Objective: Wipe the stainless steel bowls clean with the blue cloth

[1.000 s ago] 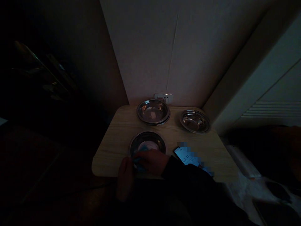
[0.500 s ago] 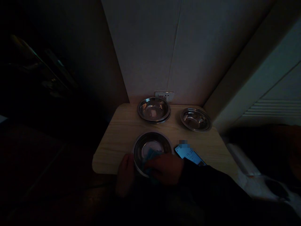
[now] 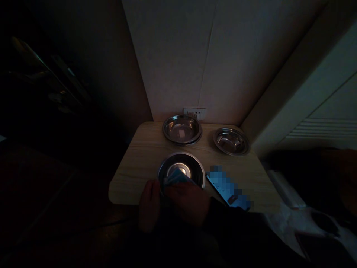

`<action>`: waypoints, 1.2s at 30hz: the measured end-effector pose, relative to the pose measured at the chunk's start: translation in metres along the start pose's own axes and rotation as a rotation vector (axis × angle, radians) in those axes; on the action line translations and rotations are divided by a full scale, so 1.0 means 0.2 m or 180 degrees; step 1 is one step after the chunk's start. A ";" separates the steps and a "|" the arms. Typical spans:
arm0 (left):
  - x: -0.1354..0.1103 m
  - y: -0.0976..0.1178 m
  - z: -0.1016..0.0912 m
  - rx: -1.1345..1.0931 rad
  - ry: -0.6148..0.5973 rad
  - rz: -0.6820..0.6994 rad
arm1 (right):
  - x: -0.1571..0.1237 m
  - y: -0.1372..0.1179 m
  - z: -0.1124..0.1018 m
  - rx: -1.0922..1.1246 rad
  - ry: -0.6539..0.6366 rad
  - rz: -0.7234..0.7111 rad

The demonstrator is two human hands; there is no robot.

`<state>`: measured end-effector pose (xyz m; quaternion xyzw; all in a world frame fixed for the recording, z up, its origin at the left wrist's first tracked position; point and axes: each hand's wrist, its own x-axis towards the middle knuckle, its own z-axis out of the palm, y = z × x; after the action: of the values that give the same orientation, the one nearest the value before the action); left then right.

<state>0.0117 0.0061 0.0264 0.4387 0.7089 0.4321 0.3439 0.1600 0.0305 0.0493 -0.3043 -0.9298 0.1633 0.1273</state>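
The scene is very dark. A steel bowl (image 3: 186, 165) stands near the front edge of a small wooden table (image 3: 139, 163). My left hand (image 3: 149, 204) curls round the bowl's near left rim. My right hand (image 3: 188, 201) is closed on a light blue cloth (image 3: 175, 176) and presses it against the bowl's inner near side. A dark sleeve covers my right arm.
Two more steel bowls sit at the back, one in the middle (image 3: 182, 129) and one on the right (image 3: 231, 141). A lit phone (image 3: 227, 186) lies right of the near bowl. A wall socket (image 3: 194, 112) is behind the table. A dark rack (image 3: 50, 85) stands at left.
My right hand with the cloth has slid from the bowl's right side back toward its near left rim. The bowl's bright middle now shows. My left hand has kept its place.
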 end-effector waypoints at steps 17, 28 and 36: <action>-0.01 0.09 -0.05 0.0395 0.0132 0.0131 | -0.06 -0.01 0.11 0.0064 0.0770 -0.0013; -0.02 0.13 -0.06 0.0569 0.0187 0.0092 | -0.04 -0.06 0.10 0.0957 0.0547 0.0427; -0.02 0.13 -0.07 0.0617 0.0129 0.0208 | -0.15 0.07 0.06 0.0207 0.0274 -0.0205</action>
<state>0.0097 0.0053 0.0547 0.4839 0.7396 0.3812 0.2712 0.1857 0.0198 0.0284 -0.2767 -0.9270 0.1760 0.1821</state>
